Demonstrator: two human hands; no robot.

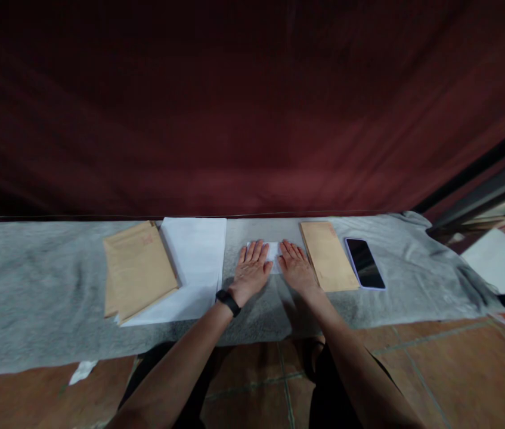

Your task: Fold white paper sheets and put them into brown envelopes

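Both palms rest flat on a small white paper [273, 257] that lies on the grey cloth [274, 310]. My left hand [252, 268] covers its left part, fingers stretched out, with a black band on the wrist. My right hand [296, 266] covers the right part, its fingers also extended. Between the two thumbs a strip of the paper shows; the rest is hidden under the hands. Just right of my right hand is a stack of brown envelopes [330, 256]. White sheets [198, 256] lie left of my left hand.
Larger brown envelopes [140, 268] overlap the white sheets at the left. A phone [365, 264] lies right of the envelope stack. A dark red curtain [252, 119] hangs behind the cloth. A white scrap [83, 371] is on the tiled floor [256, 390].
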